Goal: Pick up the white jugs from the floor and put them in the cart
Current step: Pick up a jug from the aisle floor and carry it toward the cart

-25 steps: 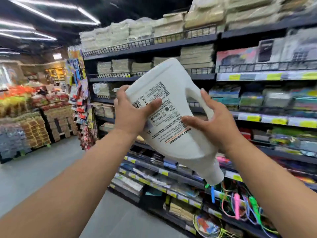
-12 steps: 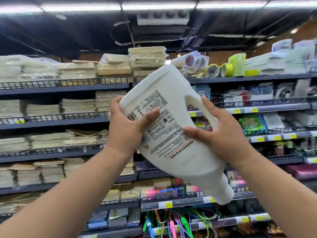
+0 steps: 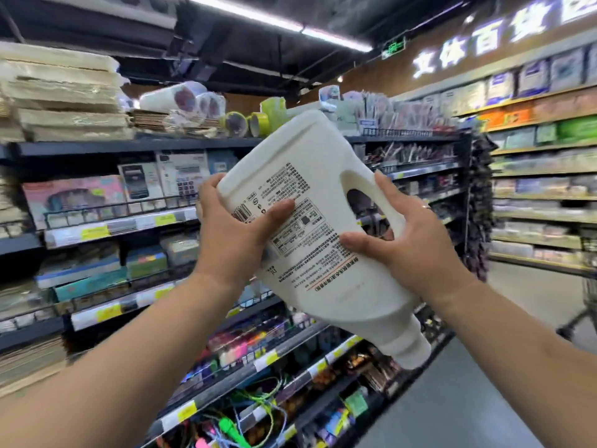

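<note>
I grip the jug (image 3: 323,150) mid-air, cap toward five o'clock: left hand (image 3: 235,240) clamped on its body, right hand (image 3: 420,244) round its handle. Carrying, I judge; next, swing to the cart (image 3: 590,295) at three o'clock.

We hold the white jug (image 3: 336,295) up in both hands, tilted, cap (image 3: 409,348) pointing down and right. Left hand (image 3: 235,244) grips its base edge, thumb lying across the printed label. Right hand (image 3: 420,244) grips the handle side. Stocked shelving (image 3: 129,221) behind. Cart (image 3: 589,297) wire shows at the right edge, on grey floor (image 3: 468,399).
</note>
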`<act>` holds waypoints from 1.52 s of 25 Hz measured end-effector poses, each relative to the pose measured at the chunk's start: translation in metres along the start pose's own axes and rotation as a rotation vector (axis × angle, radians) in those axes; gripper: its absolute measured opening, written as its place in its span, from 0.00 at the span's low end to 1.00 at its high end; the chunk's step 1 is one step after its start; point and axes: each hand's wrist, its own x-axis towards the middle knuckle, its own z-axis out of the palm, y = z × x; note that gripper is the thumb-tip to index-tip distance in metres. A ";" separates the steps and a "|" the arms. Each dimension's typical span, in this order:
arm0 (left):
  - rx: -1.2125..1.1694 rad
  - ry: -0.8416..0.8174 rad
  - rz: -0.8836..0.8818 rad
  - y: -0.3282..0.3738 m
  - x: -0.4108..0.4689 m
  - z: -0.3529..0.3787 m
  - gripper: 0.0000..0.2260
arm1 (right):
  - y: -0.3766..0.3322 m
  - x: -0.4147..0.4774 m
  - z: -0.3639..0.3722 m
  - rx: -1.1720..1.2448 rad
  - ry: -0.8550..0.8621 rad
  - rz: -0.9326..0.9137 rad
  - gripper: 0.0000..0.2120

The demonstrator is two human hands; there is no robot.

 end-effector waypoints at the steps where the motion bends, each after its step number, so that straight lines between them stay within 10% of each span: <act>1: -0.027 -0.033 -0.006 -0.006 0.002 0.021 0.41 | 0.011 0.001 -0.015 -0.045 0.024 0.018 0.53; 24: -0.500 -0.393 -0.083 -0.163 0.081 0.594 0.39 | 0.359 0.136 -0.321 -0.416 0.382 0.211 0.41; 38: -0.748 -0.708 -0.121 -0.283 0.177 0.943 0.40 | 0.604 0.281 -0.447 -0.648 0.606 0.337 0.50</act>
